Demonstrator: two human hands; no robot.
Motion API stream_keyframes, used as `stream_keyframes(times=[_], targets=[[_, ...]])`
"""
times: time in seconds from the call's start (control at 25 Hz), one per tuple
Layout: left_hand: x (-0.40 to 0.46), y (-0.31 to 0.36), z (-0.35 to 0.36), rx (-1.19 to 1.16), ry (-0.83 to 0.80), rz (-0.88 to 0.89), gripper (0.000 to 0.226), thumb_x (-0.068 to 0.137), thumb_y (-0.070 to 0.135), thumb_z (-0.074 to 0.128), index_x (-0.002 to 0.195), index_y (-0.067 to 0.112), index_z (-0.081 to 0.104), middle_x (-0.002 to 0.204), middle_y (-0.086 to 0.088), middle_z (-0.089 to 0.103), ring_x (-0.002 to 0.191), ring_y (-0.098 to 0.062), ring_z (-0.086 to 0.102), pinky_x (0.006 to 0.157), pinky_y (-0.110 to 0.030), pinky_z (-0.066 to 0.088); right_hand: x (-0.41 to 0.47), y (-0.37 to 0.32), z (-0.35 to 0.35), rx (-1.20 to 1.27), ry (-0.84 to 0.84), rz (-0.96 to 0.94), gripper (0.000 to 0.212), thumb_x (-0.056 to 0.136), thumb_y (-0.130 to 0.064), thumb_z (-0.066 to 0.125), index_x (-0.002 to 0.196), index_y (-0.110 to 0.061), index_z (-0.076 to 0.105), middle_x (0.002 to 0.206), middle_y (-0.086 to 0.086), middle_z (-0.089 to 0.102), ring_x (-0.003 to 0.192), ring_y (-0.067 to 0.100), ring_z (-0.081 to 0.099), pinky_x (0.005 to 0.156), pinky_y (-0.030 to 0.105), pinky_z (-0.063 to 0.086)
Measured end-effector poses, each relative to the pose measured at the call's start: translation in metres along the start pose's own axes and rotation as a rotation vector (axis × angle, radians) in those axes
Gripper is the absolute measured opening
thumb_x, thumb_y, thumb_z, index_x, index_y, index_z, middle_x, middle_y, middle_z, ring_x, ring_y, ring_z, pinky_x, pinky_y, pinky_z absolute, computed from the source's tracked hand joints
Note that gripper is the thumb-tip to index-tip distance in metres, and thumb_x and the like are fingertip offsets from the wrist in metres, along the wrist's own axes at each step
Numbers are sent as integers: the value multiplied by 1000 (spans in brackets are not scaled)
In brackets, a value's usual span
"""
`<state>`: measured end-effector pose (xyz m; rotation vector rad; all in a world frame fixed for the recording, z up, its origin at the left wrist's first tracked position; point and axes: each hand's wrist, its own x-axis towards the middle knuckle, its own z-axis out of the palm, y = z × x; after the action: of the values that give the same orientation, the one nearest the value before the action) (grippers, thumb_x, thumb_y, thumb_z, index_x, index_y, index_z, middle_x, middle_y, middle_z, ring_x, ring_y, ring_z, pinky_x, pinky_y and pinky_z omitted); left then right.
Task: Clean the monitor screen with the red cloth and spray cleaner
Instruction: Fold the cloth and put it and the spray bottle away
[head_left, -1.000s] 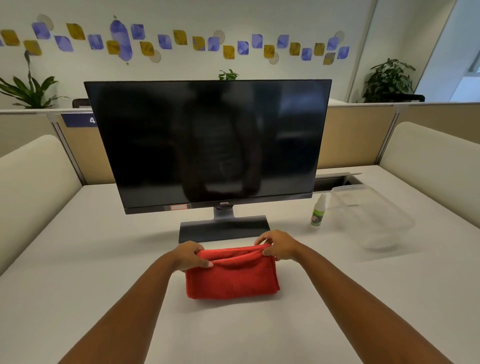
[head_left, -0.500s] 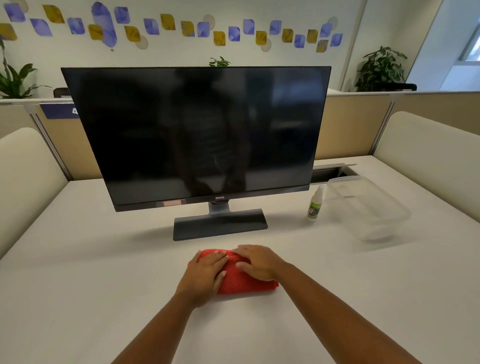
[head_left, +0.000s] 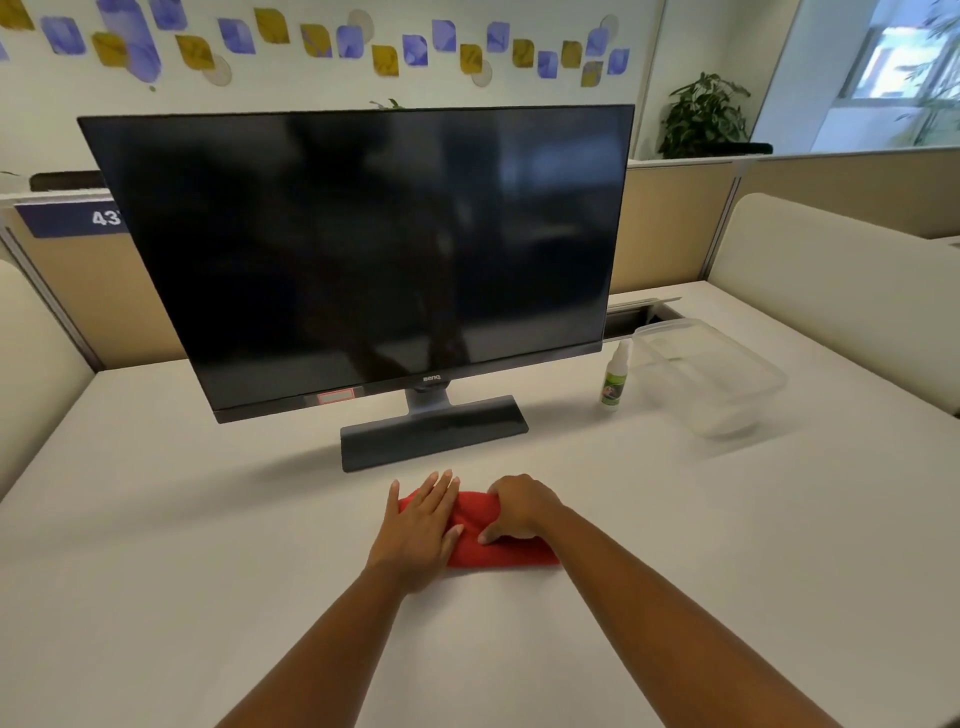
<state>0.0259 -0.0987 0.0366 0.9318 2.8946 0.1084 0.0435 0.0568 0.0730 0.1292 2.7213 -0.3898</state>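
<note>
A black monitor (head_left: 374, 249) with a dark screen stands on its grey base (head_left: 434, 431) at the middle of the white desk. The folded red cloth (head_left: 511, 553) lies on the desk just in front of the base. My left hand (head_left: 421, 525) presses flat on the cloth's left part with straight fingers. My right hand (head_left: 517, 506) grips the cloth's right part, fingers and thumb curled round it. A small white spray bottle (head_left: 614, 378) with a green label stands upright to the right of the monitor.
A clear plastic container (head_left: 711, 374) sits on the white desk (head_left: 208, 519) right of the spray bottle. An open cable slot (head_left: 639, 314) lies behind it. Cushioned beige dividers flank the desk on both sides, a partition wall stands behind.
The cloth went from held up by its top corners to folded down on the desk. My left hand now lies flat on it and my right hand's fingers have curled round it.
</note>
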Motion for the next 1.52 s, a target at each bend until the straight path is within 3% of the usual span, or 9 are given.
stream_keyframes(times=[0.24,0.48,0.64,0.84,1.0,1.16,1.28,1.52], targets=[[4,-6,-3,-125,138,-79,113,49,71,-38,144,20,-2,155,-1,-2,143,-18,-5,108,-44,-15,-13,14,-15,289,21,80,52,72,-38,75,114,-9,61,117,11,61,103,28,58,86,32,46],[22,12,-12,-170,302,-176,105,60,68,-33,144,13,1,155,-5,3,143,-20,-4,107,-45,-16,-35,45,-51,580,43,145,57,75,-33,74,122,-8,55,122,14,58,108,31,57,90,36,47],[45,42,-20,-147,322,-266,74,81,54,-3,143,14,-2,155,-5,-1,142,-21,-7,108,-47,-15,-44,74,-82,664,84,181,57,75,-35,72,122,-7,54,121,15,58,108,32,58,91,38,48],[75,84,-19,-157,348,-323,64,94,42,22,143,11,-4,155,-7,-3,142,-22,-7,112,-50,-9,-55,128,-124,779,211,191,58,74,-31,74,122,-7,54,117,13,59,105,32,58,86,37,49],[99,113,-13,-145,337,-357,65,94,42,22,143,10,-4,155,-8,-5,142,-23,-7,111,-50,-9,-59,187,-157,904,304,229,53,70,-25,78,115,-3,61,106,16,64,92,30,63,80,37,52],[121,135,-10,-133,296,-395,65,94,44,19,142,10,-8,155,-8,-7,142,-23,-9,111,-50,-9,-56,240,-188,1013,367,305,46,69,-20,79,106,1,62,98,17,65,75,26,62,64,30,51],[136,146,-8,-121,261,-424,65,94,44,17,142,10,-9,155,-8,-8,142,-23,-10,111,-51,-9,-46,272,-204,1005,454,376,43,68,-19,80,101,-2,59,105,19,63,82,28,59,63,32,50],[158,151,1,-93,193,-468,65,93,46,14,142,10,-13,155,-7,-10,142,-23,-10,111,-51,-8,-9,307,-223,831,441,514,59,75,-26,74,120,1,48,111,19,56,106,36,56,85,43,48]])
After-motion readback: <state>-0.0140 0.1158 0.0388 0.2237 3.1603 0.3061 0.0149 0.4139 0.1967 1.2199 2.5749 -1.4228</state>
